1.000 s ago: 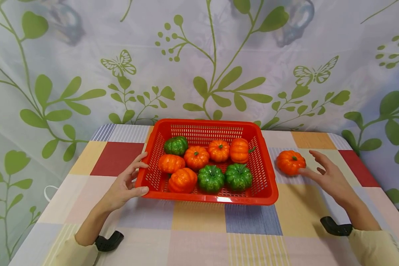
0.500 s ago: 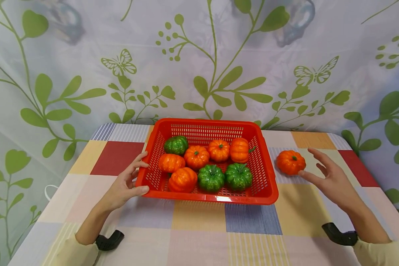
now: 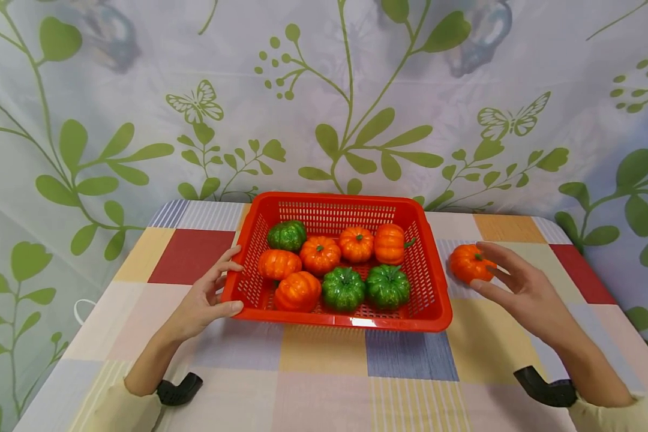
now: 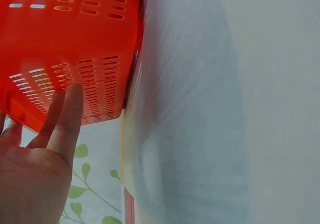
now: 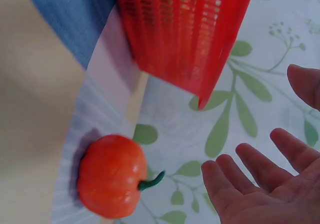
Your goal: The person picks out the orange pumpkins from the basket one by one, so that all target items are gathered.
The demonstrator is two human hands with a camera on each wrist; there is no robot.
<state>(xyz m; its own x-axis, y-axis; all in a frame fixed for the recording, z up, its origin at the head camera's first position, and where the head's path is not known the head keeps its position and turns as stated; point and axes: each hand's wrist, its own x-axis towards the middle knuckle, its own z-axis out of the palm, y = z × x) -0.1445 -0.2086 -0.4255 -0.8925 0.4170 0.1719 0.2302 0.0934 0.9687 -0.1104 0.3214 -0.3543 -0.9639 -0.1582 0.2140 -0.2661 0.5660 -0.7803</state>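
A red plastic basket (image 3: pixel 335 324) with slotted walls holds several small orange and green pumpkins, among them a dark green pumpkin (image 3: pixel 287 236) and an orange pumpkin (image 3: pixel 297 292). At its left end, my left hand (image 3: pixel 197 306) touches the rim with thumb and fingertips. Two straight fingers (image 4: pixel 67 126) lie against the outer wall in the left wrist view. Outside the basket, on the right, an orange pumpkin (image 3: pixel 467 264) with a green stem sits on the cloth. My right hand (image 3: pixel 529 297) hovers beside it, fingers spread and holding nothing; its fingertips partly cover that pumpkin in the head view.
A patchwork checked tablecloth (image 3: pixel 324 396) covers the table. Behind it hangs a pale curtain (image 3: pixel 324 78) with green leaves and butterflies. Black curved wrist mounts (image 3: pixel 179 390) are on both forearms.
The right hand first drew back slightly, then moved left, its fingertips now overlapping the loose pumpkin in the head view. The left hand and the basket have stayed put.
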